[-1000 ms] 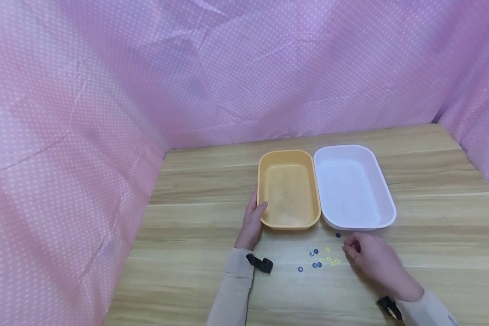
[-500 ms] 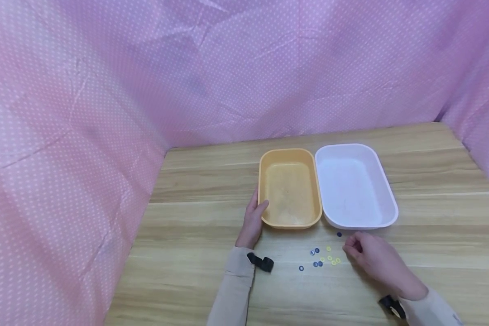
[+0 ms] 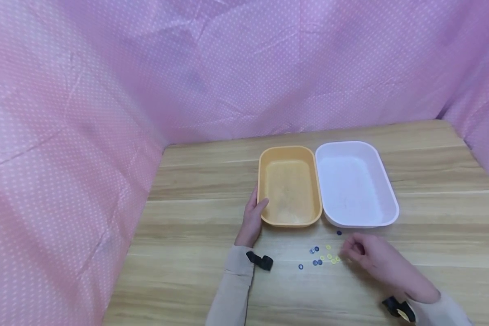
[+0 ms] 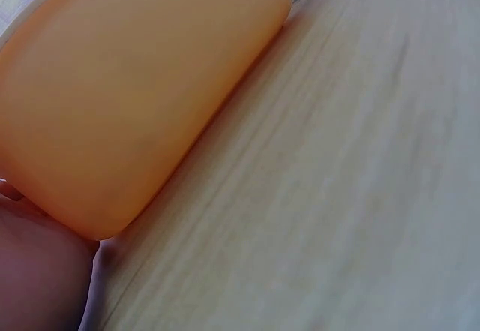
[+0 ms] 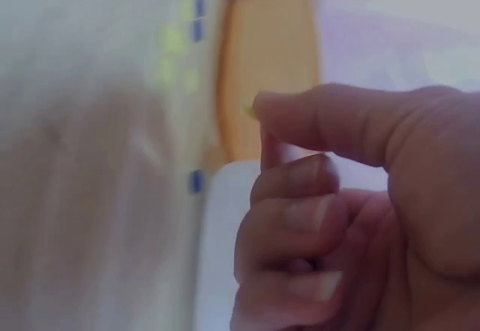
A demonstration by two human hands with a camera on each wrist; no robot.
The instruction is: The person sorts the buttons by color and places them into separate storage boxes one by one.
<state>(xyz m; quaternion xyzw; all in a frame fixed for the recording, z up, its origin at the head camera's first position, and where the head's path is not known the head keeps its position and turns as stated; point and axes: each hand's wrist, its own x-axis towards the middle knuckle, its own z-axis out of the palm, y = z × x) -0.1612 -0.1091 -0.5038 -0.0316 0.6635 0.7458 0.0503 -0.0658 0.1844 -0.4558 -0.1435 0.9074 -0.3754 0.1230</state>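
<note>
My left hand (image 3: 251, 222) grips the near left side of an orange plastic tub (image 3: 289, 194), thumb over its rim. In the left wrist view, part of that hand (image 4: 41, 267) lies against the tub's outer wall (image 4: 142, 106). My right hand (image 3: 372, 258) is over the table, just right of several small yellow buttons (image 3: 329, 256) and blue buttons (image 3: 315, 262). In the right wrist view, its thumb and forefinger pinch a small yellow button (image 5: 250, 110), mostly hidden by the fingertips. The other fingers are curled.
A white plastic tub (image 3: 354, 185) stands against the orange one's right side. One blue button (image 3: 339, 233) lies apart, close to the white tub's near edge. Pink dotted cloth (image 3: 244, 72) hangs behind and left of the wooden table (image 3: 187, 235).
My right hand has shifted slightly toward the near side and looks blurred now. The left hand keeps its grip on the orange tub. The loose buttons stay in place.
</note>
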